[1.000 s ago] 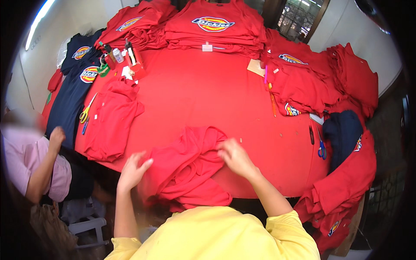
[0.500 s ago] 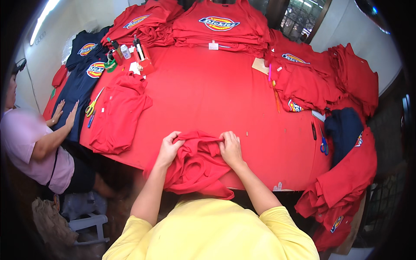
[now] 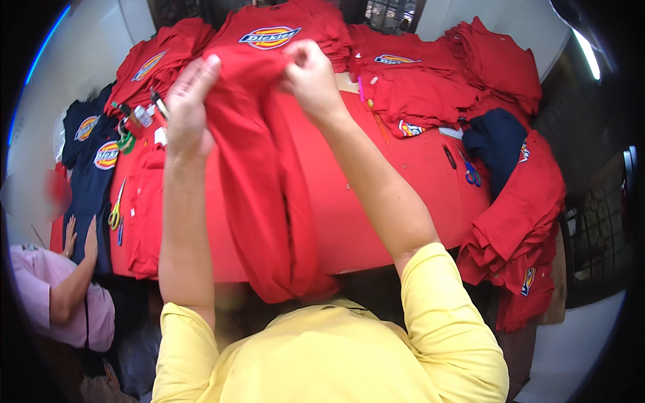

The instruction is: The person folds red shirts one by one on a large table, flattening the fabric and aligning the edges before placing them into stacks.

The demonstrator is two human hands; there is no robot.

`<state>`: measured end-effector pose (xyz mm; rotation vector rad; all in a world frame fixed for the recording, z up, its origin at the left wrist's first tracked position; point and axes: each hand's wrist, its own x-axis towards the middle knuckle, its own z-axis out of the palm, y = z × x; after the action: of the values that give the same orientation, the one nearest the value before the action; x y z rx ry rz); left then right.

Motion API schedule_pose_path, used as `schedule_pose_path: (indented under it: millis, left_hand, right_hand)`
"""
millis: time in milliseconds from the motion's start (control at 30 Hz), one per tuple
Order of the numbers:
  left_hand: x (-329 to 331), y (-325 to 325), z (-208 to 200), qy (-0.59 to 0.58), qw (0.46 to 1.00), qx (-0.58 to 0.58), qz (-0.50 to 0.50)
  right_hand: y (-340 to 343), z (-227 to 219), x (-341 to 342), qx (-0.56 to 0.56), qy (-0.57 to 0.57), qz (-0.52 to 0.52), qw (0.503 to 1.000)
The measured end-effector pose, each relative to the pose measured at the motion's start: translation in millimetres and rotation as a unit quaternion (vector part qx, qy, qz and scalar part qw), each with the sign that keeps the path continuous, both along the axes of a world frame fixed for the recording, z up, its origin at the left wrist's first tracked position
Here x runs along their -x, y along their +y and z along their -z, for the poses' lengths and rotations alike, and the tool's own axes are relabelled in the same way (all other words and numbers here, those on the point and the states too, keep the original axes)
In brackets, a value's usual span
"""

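Note:
A red shirt (image 3: 259,174) hangs stretched out in front of me, its upper edge raised and its lower part reaching down past the table's near edge. My left hand (image 3: 188,107) is closed at the shirt's upper left corner, a little blurred by motion. At the upper right corner, my right hand (image 3: 312,77) pinches the cloth with bent fingers. Part of the red table (image 3: 356,208) is hidden behind the shirt and my forearms.
Stacked red shirts (image 3: 430,94) line the far side. Dark blue garments (image 3: 84,168) lie at left, near a person's hands (image 3: 80,238). Yellow scissors (image 3: 116,208) and small bottles (image 3: 142,115) lie left; blue scissors (image 3: 471,174) and draped red garments (image 3: 517,208) are right.
The red shirt was bunched low at the table's near edge; my hands have raised it up and away, and it now hangs long. The view has shifted to the right.

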<state>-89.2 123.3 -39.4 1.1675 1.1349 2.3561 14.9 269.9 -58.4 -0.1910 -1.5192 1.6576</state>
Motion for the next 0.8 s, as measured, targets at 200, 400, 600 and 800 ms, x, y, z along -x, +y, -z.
schedule_pose_path:
  millis: [200,400,600,800]
  left_hand:
    - [-48,8,48,0.122,0.978,0.159,-0.064]
    - [-62,33,213,-0.322,0.873,0.275,0.242]
    - [-67,42,186,-0.347,0.864,0.226,0.288]
    - [-68,46,179,-0.284,0.899,0.243,0.229]
  right_hand:
    - [55,15,-43,-0.239,-0.059,0.106,0.963]
    - [244,204,-237,-0.325,-0.575,0.456,0.596]
    - [249,265,-317,-0.248,-0.681,0.537,0.432]
    - [234,252,-294,-0.206,-0.608,0.473,0.604]
